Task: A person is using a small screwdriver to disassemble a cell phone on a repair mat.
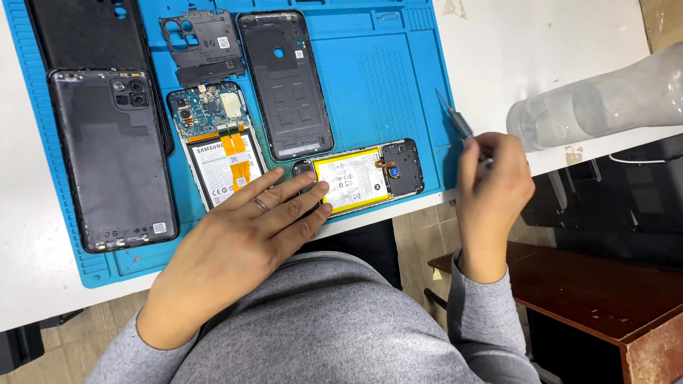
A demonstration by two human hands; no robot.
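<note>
White tabletop [541,43] is covered by a blue mat [384,78]; an opened phone [363,178] (yellow battery exposed) is pressed flat by the left hand [242,235], while tweezers [455,121] are gripped by the right hand [491,192].

On the bench [512,43] lies a repair mat [384,78]. Along its near edge lies an opened phone [370,178], the left hand [245,235] on its left end. Behind it lies a back cover [284,85], with another opened phone [217,142] to the left. The right hand [491,199], right of the mat, holds a screwdriver [455,121]
</note>
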